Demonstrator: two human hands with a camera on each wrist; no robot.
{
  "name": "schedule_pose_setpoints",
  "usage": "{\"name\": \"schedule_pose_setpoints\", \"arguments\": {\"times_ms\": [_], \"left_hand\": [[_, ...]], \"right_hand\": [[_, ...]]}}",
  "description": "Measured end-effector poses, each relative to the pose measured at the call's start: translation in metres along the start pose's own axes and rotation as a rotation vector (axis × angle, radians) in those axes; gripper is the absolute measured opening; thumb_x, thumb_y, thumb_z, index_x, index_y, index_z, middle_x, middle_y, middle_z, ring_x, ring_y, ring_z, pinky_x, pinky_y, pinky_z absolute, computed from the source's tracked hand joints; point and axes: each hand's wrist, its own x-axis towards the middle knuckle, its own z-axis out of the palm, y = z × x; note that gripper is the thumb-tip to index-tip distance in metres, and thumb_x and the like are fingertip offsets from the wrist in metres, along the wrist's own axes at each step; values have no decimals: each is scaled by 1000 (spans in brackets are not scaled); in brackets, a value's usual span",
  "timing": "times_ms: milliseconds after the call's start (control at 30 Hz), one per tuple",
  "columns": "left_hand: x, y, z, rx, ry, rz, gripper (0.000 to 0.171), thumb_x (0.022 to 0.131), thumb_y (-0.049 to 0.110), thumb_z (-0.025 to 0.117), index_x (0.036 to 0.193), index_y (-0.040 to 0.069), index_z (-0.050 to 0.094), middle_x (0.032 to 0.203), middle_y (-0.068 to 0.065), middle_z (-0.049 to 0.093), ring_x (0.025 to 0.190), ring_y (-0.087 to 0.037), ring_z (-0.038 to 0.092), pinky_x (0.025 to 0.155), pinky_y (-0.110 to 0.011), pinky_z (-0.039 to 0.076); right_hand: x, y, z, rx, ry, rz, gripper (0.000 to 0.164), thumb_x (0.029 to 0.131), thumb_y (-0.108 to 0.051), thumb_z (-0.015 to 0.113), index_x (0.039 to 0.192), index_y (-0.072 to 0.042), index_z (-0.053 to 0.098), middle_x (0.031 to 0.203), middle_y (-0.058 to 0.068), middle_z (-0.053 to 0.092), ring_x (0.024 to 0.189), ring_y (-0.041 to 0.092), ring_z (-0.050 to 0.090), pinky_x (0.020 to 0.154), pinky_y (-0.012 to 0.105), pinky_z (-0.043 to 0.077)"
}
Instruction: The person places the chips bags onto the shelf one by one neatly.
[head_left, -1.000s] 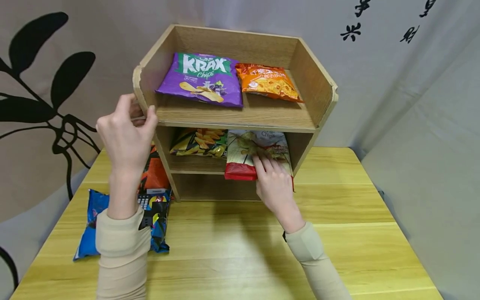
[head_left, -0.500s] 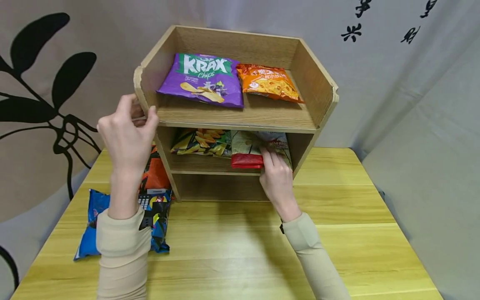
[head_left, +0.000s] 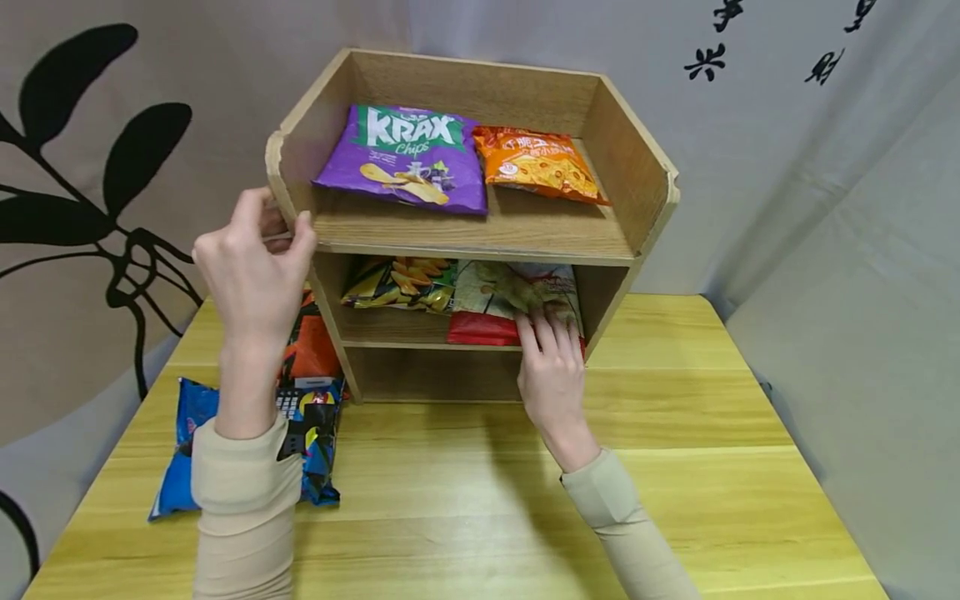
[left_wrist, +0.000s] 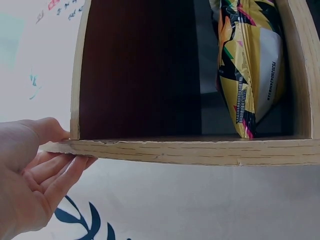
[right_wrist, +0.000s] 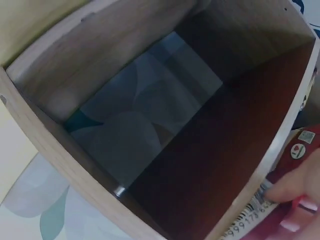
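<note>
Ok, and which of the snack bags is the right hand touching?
The cream bag with a red bottom band, on the wooden rack's middle tier. The right hand touches it; the yellow-and-black bag beside it is untouched.

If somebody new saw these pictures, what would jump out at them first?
Probably the bright purple KRAX chips bag on the left of the top level of the wooden shelf, with a smaller orange snack bag to its right. Next might come the person's hands: the left hand pinches the shelf's left front edge, while the right hand touches a cream-and-red bag on the middle level.
</note>
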Motion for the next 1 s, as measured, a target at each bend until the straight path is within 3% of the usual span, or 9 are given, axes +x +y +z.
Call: {"name": "schedule_pose_setpoints", "arguments": {"times_ms": [167,333,467,733,1000], "left_hand": [[1,0,0,-6,8,-22,25,88,15,59,101,-5,64,90,-18,74,73,-36,71,65,9,26],[0,0,0,-13,-16,-23,26,89,16,59,101,-5,65,92,-20,73,75,-36,71,65,8,27],[0,-1,0,-12,-18,-12,26,89,17,58,101,-6,64,92,-21,73,75,-36,71,66,8,27],[0,0,1,-17,8,-18,25,87,15,59,100,-5,65,89,-18,74,73,-36,71,65,9,26],[0,0,1,-14,-3,-28,25,88,15,59,101,-5,64,90,-19,74,74,-36,72,65,9,27]], "right_hand": [[1,6,5,60,-11,-23,52,69,20,52,112,-6,63,113,15,66,104,34,63,90,51,51],[4,14,11,94,-33,-41,53,71,21,52,114,-7,64,116,15,67,105,34,64,90,46,52],[2,12,9,73,-77,-29,51,74,18,52,117,-8,62,120,15,65,112,34,62,94,51,50],[-13,-11,-2,-7,-117,14,38,85,-3,59,123,-9,60,128,21,59,121,36,56,95,56,47],[-11,2,7,63,-122,-8,34,93,-24,57,125,-11,61,128,19,61,121,35,57,97,57,46]]}}
